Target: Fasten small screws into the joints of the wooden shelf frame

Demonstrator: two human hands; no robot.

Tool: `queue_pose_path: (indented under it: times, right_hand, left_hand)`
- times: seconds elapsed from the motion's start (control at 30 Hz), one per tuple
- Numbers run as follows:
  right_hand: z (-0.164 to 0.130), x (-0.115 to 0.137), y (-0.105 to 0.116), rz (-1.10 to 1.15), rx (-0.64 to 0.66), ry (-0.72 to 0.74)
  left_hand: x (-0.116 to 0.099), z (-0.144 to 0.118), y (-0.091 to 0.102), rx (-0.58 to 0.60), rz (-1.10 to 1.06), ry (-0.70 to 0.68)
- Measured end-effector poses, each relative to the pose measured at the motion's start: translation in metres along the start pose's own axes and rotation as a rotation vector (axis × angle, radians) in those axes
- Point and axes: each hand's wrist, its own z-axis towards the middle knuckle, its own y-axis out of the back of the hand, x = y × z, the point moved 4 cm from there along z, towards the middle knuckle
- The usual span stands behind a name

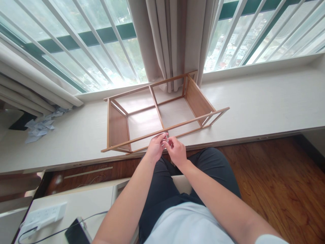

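Observation:
A small, thin silvery metal rod (166,137) is pinched between my fingertips, too small to name for certain. My left hand (155,147) has closed fingers on it, and my right hand (176,151) grips at it from the other side. Both hands are close together at the near rail of a brown wooden rack frame (198,98). This open frame lies on the sill, with solid panels at its two ends and a thin bar across the middle. Whether my fingers also touch the rail cannot be made out.
The frame rests on a wide pale window sill (264,101). Crumpled paper pieces (40,128) lie at the far left. Curtains (167,40) hang behind. At lower left, a white table (83,200) holds a power strip (44,215), a cable and a phone (77,232).

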Motion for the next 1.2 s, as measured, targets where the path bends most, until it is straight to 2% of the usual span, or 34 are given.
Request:
queue_pose_path:
  times: [0.6,0.87,0.97,1.1,1.2]
  right_hand:
    - [0.001,0.000,0.000,0.227,0.056,-0.074]
    - [0.001,0.000,0.000,0.271,0.057,-0.088]
    - [0.001,0.000,0.000,0.291,0.054,-0.087]
    - [0.001,-0.001,0.000,0.309,0.052,-0.093]
    - [0.000,-0.002,0.000,0.313,0.048,-0.102]
  left_hand:
    - [0.002,0.001,0.002,-0.006,0.002,0.000]
    - [0.007,0.004,0.011,-0.037,0.074,0.004]
    - [0.008,0.007,0.028,-0.120,0.337,-0.085]
    - [0.012,0.002,0.060,-0.197,0.977,-0.282]
    - [0.027,-0.013,0.090,-0.277,1.443,-0.316]
